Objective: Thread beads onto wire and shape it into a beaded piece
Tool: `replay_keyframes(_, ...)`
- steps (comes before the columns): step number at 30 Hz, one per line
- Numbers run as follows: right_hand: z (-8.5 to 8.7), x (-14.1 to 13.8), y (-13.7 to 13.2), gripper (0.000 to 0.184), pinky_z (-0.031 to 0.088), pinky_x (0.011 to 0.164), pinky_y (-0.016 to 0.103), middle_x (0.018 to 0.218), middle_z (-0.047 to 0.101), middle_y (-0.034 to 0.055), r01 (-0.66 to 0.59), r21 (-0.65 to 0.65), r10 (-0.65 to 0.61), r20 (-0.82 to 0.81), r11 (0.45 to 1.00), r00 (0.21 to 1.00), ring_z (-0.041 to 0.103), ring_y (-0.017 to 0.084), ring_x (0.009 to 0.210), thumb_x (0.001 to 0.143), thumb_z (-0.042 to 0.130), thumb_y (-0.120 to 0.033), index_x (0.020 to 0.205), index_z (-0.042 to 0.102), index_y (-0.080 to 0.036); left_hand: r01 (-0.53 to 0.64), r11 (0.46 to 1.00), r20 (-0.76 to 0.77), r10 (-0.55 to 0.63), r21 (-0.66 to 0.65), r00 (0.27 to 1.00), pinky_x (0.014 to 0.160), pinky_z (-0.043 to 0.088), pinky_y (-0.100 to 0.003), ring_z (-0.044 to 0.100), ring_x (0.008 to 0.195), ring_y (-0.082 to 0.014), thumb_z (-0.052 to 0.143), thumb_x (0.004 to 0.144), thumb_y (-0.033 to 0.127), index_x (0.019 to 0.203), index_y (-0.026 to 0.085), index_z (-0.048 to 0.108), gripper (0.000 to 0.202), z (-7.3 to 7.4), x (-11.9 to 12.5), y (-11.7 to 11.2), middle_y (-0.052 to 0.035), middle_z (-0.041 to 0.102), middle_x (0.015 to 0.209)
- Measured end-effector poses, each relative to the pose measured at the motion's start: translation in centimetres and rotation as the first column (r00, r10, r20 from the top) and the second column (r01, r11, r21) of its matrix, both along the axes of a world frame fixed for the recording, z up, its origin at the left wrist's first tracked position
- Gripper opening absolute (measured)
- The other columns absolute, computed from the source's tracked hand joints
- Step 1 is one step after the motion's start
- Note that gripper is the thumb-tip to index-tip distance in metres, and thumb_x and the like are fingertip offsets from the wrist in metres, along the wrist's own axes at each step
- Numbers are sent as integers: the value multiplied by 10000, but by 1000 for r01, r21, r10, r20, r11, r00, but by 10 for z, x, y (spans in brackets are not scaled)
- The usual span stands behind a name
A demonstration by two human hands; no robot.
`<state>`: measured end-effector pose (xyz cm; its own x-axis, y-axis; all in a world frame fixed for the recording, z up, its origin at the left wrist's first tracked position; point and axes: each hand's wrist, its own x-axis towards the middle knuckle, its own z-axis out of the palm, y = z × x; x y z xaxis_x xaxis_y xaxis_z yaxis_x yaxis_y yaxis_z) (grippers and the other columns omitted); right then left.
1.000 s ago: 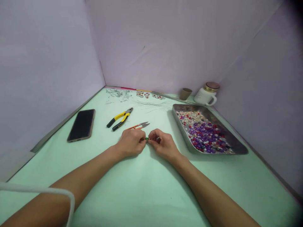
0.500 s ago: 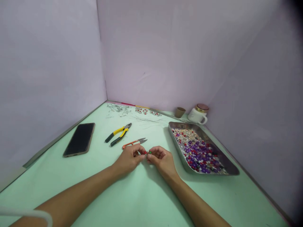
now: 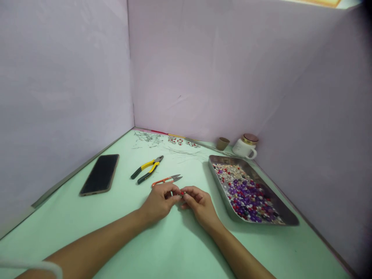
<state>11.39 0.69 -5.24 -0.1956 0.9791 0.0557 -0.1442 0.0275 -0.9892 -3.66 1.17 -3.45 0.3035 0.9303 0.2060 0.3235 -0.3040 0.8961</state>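
Note:
My left hand (image 3: 161, 201) and my right hand (image 3: 198, 204) meet fingertip to fingertip on the green table (image 3: 162, 248). Both pinch a tiny string of beads (image 3: 182, 193), red and green, held between them just above the surface. The fingers of both hands are curled closed around it. Orange thread snips (image 3: 166, 179) lie just beyond my left hand. A metal tray (image 3: 216, 167) full of purple, red and pearl beads (image 3: 247, 193) sits to the right of my right hand.
Yellow-handled pliers (image 3: 147, 169) lie behind the snips, and a dark phone (image 3: 100, 174) rests at the left. At the back are wire pieces (image 3: 148, 136), small beaded pieces (image 3: 176, 140), a brown cup (image 3: 223, 143) and a lidded white mug (image 3: 245, 146). Lilac walls enclose the table.
The camera has tilted up, so everything sits lower in view. My hands stay together on the bead string, with small finger shifts.

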Motion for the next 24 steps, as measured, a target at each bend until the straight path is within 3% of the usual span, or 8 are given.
replay_keyframes(13,0,-2,1,158,504,620,273,689,636,7,-41,-28,40,-53,999,998,593,127,613,676,621,-284,792,623,-177,22,999,-34,-21,28,999,499,330,-202,401,527,-82,537,659,151,669,145,568,33,-1,0,-2,24,490,595)
replay_keyframes(24,5,-2,-3,36,473,711,314,857,661,64,91,106,-95,29,990,995,597,181,784,682,574,-196,665,596,-173,76,997,-7,-76,0,997,434,298,-189,357,463,-61,530,694,207,725,155,504,65,-3,-1,-2,45,449,600)
